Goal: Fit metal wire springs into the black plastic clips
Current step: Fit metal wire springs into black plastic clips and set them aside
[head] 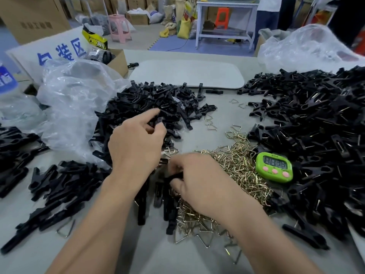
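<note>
Near the front edge of the desk (223, 109), the left hand (136, 143) pinches a black clip (159, 121), forefinger straight, while the right hand (199, 180) curls round a second clip (174, 177) beside the spring pile (237, 165).

Left grip (136, 143) pinches a black piece (159, 121); right grip (199, 180) holds a clip (174, 177) beside springs (237, 169).

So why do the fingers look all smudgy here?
Head view: the right hand is motion-blurred at its fingers; the left hand, pinching a clip, looks sharper; the timer digits are too soft to read; light is even, shadows faint.
</note>
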`<act>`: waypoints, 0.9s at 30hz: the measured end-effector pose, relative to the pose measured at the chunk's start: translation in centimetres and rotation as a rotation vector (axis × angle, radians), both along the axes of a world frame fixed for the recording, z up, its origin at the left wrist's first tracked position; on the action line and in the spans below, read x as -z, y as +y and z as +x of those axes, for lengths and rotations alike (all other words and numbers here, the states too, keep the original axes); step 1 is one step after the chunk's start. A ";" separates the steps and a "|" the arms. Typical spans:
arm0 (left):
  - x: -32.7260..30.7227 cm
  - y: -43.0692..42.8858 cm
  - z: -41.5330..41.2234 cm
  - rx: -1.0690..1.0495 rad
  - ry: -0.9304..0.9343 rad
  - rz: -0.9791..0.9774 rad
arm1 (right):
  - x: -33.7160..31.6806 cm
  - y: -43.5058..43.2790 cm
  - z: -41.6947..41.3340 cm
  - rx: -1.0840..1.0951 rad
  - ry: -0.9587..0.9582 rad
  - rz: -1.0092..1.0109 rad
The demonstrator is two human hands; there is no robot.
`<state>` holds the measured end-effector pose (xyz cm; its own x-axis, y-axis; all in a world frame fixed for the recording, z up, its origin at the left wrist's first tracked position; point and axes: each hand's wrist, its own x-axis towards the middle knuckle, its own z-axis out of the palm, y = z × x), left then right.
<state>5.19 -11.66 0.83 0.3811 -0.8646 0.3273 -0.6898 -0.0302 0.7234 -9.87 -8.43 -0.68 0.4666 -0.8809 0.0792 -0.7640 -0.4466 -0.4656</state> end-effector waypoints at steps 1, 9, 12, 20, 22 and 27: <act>-0.1 0.0 0.0 0.035 0.034 0.035 | 0.0 0.0 -0.2 0.046 -0.029 0.036; 0.9 -0.3 0.0 0.184 0.281 0.015 | -0.3 -0.4 -2.1 0.394 -0.608 0.048; 1.7 -0.6 -0.7 0.212 0.376 0.023 | -0.6 -0.8 -3.5 0.422 -0.826 0.194; 1.4 -0.8 -1.8 0.407 0.475 0.093 | -0.1 -1.7 -4.5 0.454 -0.992 0.288; 1.1 -0.9 -0.8 0.406 0.438 0.062 | 0.2 -1.9 -4.6 0.461 -0.987 0.278; 1.1 0.2 -1.2 0.522 0.046 0.274 | 0.5 -1.9 -4.5 0.466 -0.996 0.288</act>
<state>4.00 -11.42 -0.28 -0.1092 -0.9923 0.0588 -0.6314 0.1149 0.7669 -14.42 -10.38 -1.16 -0.0681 -0.9977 -0.0022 -0.0602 0.0063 -0.9982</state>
